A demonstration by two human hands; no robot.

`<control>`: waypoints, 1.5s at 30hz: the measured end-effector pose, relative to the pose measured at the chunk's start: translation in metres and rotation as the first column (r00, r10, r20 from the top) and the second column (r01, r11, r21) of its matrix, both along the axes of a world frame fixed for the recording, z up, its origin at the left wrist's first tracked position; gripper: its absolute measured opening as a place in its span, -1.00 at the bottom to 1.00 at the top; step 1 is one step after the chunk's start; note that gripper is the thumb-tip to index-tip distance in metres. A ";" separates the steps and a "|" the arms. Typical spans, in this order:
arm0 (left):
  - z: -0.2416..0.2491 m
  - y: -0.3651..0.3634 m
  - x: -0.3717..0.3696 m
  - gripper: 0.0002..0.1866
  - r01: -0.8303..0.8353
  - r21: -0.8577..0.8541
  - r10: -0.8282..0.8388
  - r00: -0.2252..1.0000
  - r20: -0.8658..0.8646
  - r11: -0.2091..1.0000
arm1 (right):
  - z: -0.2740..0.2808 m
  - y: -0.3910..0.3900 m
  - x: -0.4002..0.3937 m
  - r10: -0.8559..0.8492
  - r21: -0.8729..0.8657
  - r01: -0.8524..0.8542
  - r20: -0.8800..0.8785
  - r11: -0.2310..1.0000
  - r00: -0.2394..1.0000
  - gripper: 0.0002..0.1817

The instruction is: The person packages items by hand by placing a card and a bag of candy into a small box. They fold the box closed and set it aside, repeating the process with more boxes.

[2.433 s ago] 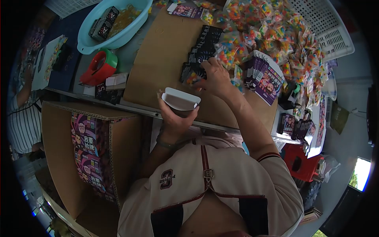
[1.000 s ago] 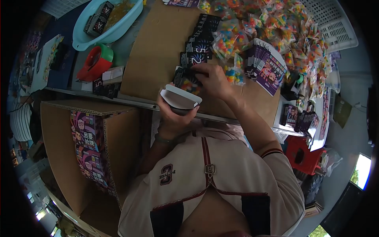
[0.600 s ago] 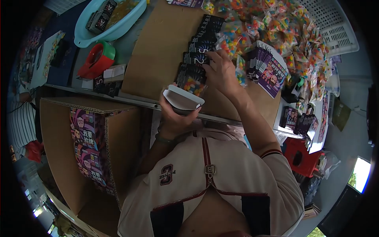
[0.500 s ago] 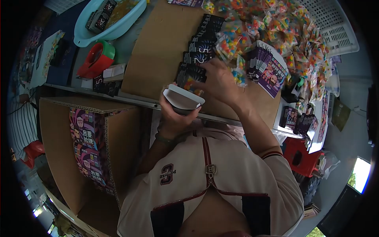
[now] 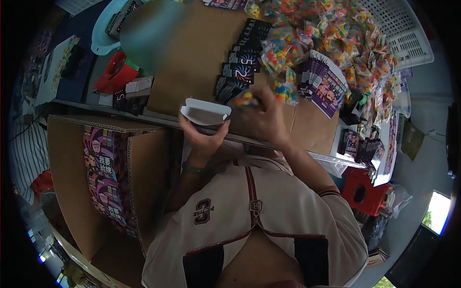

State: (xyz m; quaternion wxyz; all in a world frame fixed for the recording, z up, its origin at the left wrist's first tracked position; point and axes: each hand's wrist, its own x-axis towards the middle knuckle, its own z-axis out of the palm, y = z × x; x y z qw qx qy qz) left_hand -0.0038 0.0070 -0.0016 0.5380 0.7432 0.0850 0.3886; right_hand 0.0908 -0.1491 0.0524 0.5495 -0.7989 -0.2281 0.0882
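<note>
My left hand is wrapped round a small open box, whose white inside faces up near the table's front edge. To its right, my right hand is closed in a pinch on a small candy packet, blurred by motion and apart from the box. Just beyond the hands, overlapping black cards run in a column over the brown cardboard sheet. Fanned purple booklets lie to the right, beside a large heap of clear candy packets.
A blue basin and a red tape dispenser are at the left back. An open carton with purple boxes stands at lower left. A white basket is at right. A blurred bluish shape partly covers the basin.
My left hand and the box have moved left. My right hand has drawn back from the cards with the candy packet. The blurred bluish shape has appeared over the basin.
</note>
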 end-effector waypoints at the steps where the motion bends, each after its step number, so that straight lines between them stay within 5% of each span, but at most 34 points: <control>1: 0.007 0.000 0.000 0.13 -0.019 0.038 0.021 0.998 -0.065 0.999 | 0.014 -0.005 0.004 -0.078 0.073 0.083 -0.073 0.994 0.994 -0.64; 2: 0.012 0.000 0.000 0.13 -0.034 0.076 0.043 0.991 -0.128 0.997 | 0.032 -0.006 0.007 -0.071 0.073 0.076 -0.072 0.994 0.995 -0.64; 4: 0.014 -0.004 0.005 0.12 -0.045 0.118 0.059 0.991 -0.117 0.992 | 0.071 -0.007 0.011 0.079 0.420 -0.012 -0.140 0.907 0.987 -0.65; 5: 0.016 -0.005 0.008 0.11 -0.052 0.159 0.069 0.992 -0.104 0.986 | 0.086 -0.006 0.013 0.078 0.420 -0.014 -0.135 0.908 0.988 -0.65; 7: 0.019 -0.010 0.012 0.10 -0.072 0.236 0.098 0.990 -0.102 0.969 | 0.108 -0.005 0.018 0.278 -0.132 -0.254 0.217 0.958 0.936 -0.60; 8: 0.020 -0.011 0.013 0.10 -0.090 0.314 0.129 0.986 -0.105 0.945 | 0.108 -0.002 0.021 0.281 -0.135 -0.256 0.223 0.957 0.934 -0.60; 10: 0.018 -0.013 0.014 0.10 -0.125 0.374 0.163 0.984 -0.072 0.919 | 0.107 0.006 0.026 0.486 -0.466 -0.273 0.432 0.841 0.760 -0.64; 13: 0.003 -0.015 0.017 0.10 -0.124 0.422 0.153 0.988 -0.036 0.898 | 0.112 0.025 0.016 0.647 -0.629 -0.300 0.441 0.718 0.623 -0.69; 18: 0.012 -0.013 0.012 0.09 -0.124 0.378 0.156 0.986 -0.053 0.917 | 0.100 0.022 0.019 0.440 -0.398 -0.247 0.526 0.883 0.727 -0.68; 20: 0.007 -0.013 0.011 0.08 -0.070 0.112 0.078 0.995 -0.061 0.991 | 0.086 0.012 0.017 0.350 -0.281 -0.234 0.499 0.931 0.793 -0.67; 24: 0.009 -0.009 0.009 -0.01 -0.009 0.046 0.010 0.999 -0.031 0.999 | 0.038 0.003 -0.005 0.139 -0.139 -0.079 0.496 0.987 0.857 -0.68; 29: 0.000 0.017 0.001 -0.41 0.058 0.262 -0.106 0.979 0.173 0.963 | 0.009 0.002 -0.007 0.054 0.007 -0.066 0.481 0.998 0.875 -0.68; 33: 0.038 0.048 -0.007 -0.61 0.107 0.425 -0.165 0.981 0.102 0.899 | 0.019 -0.004 0.000 0.247 -0.014 -0.274 0.479 0.962 0.843 -0.65; 36: 0.043 0.049 -0.014 -0.71 0.244 0.237 -0.250 0.968 -0.005 0.940 | 0.027 0.000 -0.011 0.208 0.053 -0.230 0.264 0.972 0.942 -0.65; 38: 0.041 0.043 -0.021 -0.73 0.269 -0.272 -0.290 0.956 -0.039 0.924 | 0.031 0.001 -0.013 0.114 0.099 -0.123 0.092 0.987 0.989 -0.65; 41: 0.048 0.040 -0.021 -0.77 0.222 -0.286 -0.246 0.968 -0.053 0.932 | 0.028 -0.005 -0.004 0.265 0.042 -0.274 0.158 0.961 0.951 -0.67; 42: 0.050 0.044 -0.019 -0.77 0.224 -0.285 -0.250 0.966 -0.058 0.932 | 0.023 -0.006 -0.002 0.310 0.012 -0.333 0.331 0.943 0.891 -0.66; 44: 0.055 0.056 -0.013 -0.77 0.328 0.256 -0.330 0.943 -0.037 0.909 | 0.022 -0.006 -0.002 0.342 -0.026 -0.379 0.489 0.925 0.803 -0.65; 45: 0.061 0.055 -0.013 -0.77 0.332 0.255 -0.333 0.942 -0.040 0.908 | 0.028 -0.003 -0.002 0.323 -0.054 -0.358 0.573 0.932 0.753 -0.64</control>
